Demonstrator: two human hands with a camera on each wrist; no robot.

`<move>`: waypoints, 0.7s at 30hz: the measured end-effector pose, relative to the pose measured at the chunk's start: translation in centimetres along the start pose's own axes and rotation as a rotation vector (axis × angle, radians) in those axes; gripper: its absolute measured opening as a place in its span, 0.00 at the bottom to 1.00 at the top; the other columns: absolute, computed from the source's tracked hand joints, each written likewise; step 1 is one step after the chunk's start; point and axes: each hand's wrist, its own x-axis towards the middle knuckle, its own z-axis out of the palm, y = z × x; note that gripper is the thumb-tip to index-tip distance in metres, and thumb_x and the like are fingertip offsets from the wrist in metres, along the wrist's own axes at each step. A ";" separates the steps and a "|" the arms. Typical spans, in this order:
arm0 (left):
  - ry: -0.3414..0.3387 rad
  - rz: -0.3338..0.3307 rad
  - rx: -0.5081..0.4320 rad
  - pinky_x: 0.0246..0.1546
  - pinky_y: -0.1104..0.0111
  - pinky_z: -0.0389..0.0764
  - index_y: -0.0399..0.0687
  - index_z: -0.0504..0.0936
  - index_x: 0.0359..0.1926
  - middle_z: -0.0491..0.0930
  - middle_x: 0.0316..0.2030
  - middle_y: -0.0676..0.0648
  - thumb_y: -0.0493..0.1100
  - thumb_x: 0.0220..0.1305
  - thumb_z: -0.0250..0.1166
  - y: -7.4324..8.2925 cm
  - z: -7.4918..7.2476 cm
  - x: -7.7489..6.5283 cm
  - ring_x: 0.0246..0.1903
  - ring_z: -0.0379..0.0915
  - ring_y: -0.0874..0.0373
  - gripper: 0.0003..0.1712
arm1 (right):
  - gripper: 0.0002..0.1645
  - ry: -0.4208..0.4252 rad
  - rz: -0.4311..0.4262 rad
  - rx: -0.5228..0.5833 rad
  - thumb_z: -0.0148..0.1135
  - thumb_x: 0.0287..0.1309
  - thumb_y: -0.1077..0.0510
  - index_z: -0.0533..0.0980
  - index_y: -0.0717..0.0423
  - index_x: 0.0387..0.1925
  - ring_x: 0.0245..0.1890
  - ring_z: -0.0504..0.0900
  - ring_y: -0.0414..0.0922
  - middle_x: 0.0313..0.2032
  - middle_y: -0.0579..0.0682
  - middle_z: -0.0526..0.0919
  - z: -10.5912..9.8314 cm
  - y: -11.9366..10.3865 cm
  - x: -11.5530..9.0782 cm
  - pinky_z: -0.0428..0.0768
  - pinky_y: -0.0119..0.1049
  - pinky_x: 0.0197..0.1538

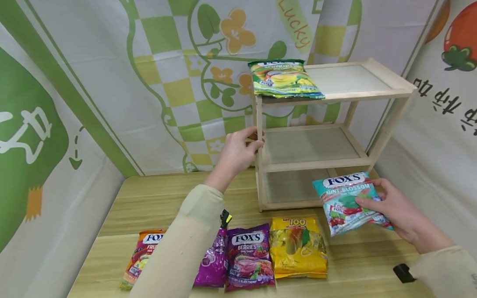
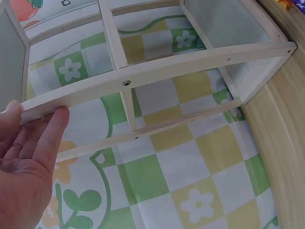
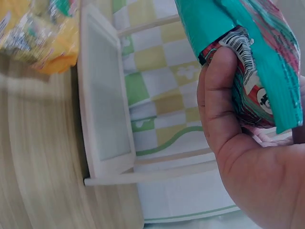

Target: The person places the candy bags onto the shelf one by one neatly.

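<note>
In the head view my right hand (image 1: 398, 209) grips a teal bag of Fox's Mint Blossom candy (image 1: 344, 204) by its right side, in front of the rack's lower right. The right wrist view shows the thumb pressed on the candy bag (image 3: 267, 62). My left hand (image 1: 238, 151) pinches the left front post of a wooden three-tier rack (image 1: 310, 165); in the left wrist view its fingers (image 2: 52, 138) lie against the pale wood. On the left of the top shelf lies a green-yellow Fox's candy bag (image 1: 283, 79).
Along the table (image 1: 153, 204) in front lie an orange Fox's bag (image 1: 141, 251), partly behind my left sleeve, a purple bag (image 1: 215, 264), a Fox's Berries bag (image 1: 248, 256) and a yellow bag (image 1: 299, 247). Printed cloth (image 1: 160, 46) hangs behind the rack.
</note>
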 end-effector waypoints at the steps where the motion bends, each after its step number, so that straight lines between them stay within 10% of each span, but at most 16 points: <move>1: 0.001 0.001 0.000 0.45 0.69 0.87 0.41 0.81 0.58 0.84 0.49 0.45 0.39 0.76 0.60 0.0 0.0 0.0 0.49 0.85 0.51 0.14 | 0.48 -0.002 -0.004 0.013 0.59 0.74 0.53 0.38 0.61 0.75 0.39 0.88 0.47 0.51 0.60 0.75 0.0 -0.1 0.0 0.90 0.42 0.41; 21: -0.001 0.000 0.012 0.44 0.69 0.87 0.42 0.81 0.57 0.84 0.49 0.45 0.39 0.75 0.60 -0.1 0.0 0.1 0.48 0.85 0.52 0.14 | 0.27 -0.043 -0.098 0.279 0.57 0.73 0.63 0.54 0.46 0.62 0.40 0.89 0.49 0.45 0.51 0.85 -0.4 -2.7 -0.7 0.89 0.40 0.42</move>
